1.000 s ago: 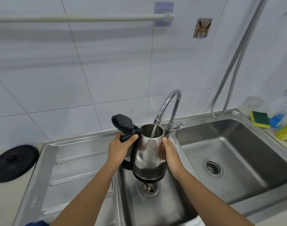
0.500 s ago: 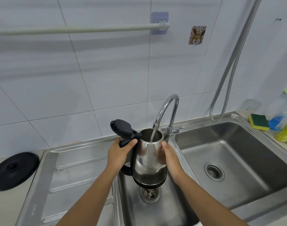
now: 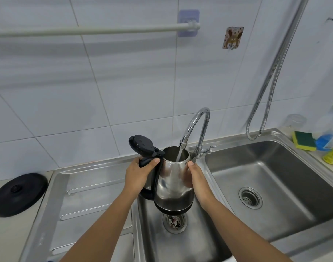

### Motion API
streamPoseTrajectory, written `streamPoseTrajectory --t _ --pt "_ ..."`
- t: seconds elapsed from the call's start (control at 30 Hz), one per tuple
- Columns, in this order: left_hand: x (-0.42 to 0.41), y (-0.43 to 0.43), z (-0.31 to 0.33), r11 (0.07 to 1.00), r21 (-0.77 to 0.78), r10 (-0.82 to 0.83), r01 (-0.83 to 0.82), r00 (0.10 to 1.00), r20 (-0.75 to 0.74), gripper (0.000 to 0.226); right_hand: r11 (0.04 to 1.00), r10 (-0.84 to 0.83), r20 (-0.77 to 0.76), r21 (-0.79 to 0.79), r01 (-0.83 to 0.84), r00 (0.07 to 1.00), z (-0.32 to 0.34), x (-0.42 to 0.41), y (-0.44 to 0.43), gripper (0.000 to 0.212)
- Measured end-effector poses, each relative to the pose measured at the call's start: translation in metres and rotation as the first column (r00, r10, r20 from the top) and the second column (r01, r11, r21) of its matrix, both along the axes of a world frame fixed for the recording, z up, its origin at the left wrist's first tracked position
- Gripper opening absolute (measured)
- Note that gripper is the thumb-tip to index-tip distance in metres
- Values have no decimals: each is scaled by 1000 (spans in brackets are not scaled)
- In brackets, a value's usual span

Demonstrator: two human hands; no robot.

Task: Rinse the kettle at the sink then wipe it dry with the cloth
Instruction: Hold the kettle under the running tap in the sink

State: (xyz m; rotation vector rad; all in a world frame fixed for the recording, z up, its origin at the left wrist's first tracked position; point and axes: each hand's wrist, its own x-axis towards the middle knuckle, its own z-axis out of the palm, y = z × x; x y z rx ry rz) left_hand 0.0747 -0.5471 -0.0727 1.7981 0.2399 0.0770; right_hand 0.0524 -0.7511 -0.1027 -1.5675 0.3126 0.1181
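Note:
A steel kettle [image 3: 172,180] with a black base and a raised black lid [image 3: 142,144] is held upright above the left sink bowl [image 3: 195,241]. My left hand [image 3: 138,173] grips its black handle. My right hand [image 3: 197,180] is pressed flat against the kettle's right side. A thin stream of water runs from the curved chrome tap [image 3: 196,123] into the open top of the kettle. No cloth is in view.
A black round kettle base [image 3: 18,193] lies on the counter at left, beside the ribbed draining board [image 3: 90,201]. The right sink bowl [image 3: 271,178] has a drain strainer. A green-yellow sponge [image 3: 303,140], bottles and a metal hose [image 3: 269,87] are at the right. A rail [image 3: 93,31] runs along the tiled wall.
The kettle stays under the running tap with both hands holding it as before. The view has shifted slightly; the grip is unchanged.

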Motion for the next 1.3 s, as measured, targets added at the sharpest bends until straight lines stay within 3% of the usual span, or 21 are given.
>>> streamPoseTrajectory --t 0.93,1.07,1.3 --pt "-2 1 0 1000 4 -5 5 1000 11 38 1000 -21 5 0 21 1000 0 -1 1 83" --pt "-1 1 -2 999 43 7 -8 999 31 29 1000 -13 10 6 12 1000 -1 -2 1 85" --pt "1 1 -3 996 72 38 -44 996 81 20 998 -17 20 58 16 1000 1 -3 0 60"
